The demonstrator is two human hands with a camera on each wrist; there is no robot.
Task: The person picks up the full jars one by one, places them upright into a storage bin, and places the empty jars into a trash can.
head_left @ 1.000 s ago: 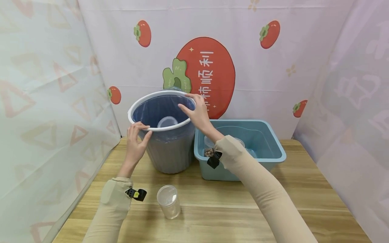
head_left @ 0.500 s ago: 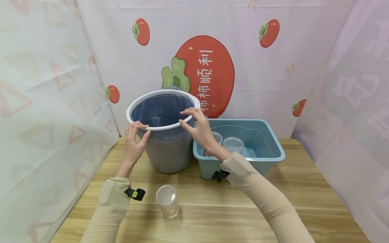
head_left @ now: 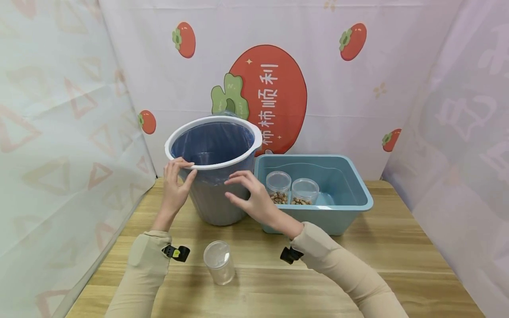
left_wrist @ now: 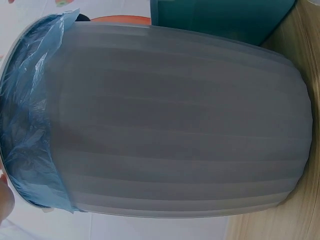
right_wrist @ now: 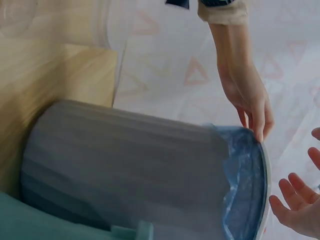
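Observation:
A grey ribbed trash can [head_left: 218, 203] stands upright on the table, lined with a blue plastic bag [left_wrist: 30, 120] folded over its top edge. A white ring [head_left: 217, 165] circles its mouth. At the ring's front left, my left hand [head_left: 174, 187] pinches the edge between thumb and fingers; the right wrist view shows the same grip. My right hand [head_left: 256, 198] hovers apart from the ring, before the can's right side, fingers loosely bent and holding nothing. Nearer me stands a clear lidded jar [head_left: 220, 263], seemingly without contents.
Right of the can is a blue-green plastic tub [head_left: 314, 220]. Inside it, on the left, are two clear lidded jars, one [head_left: 278, 182] beside the other [head_left: 305, 189], both with brown nut-like pieces. A printed cloth [head_left: 338, 88] closes off the back of the wooden table [head_left: 294, 282].
My right hand has come off the ring and moved down and toward me. A pale round shape inside the can, seen earliest, no longer shows. The left hand has stayed on the ring.

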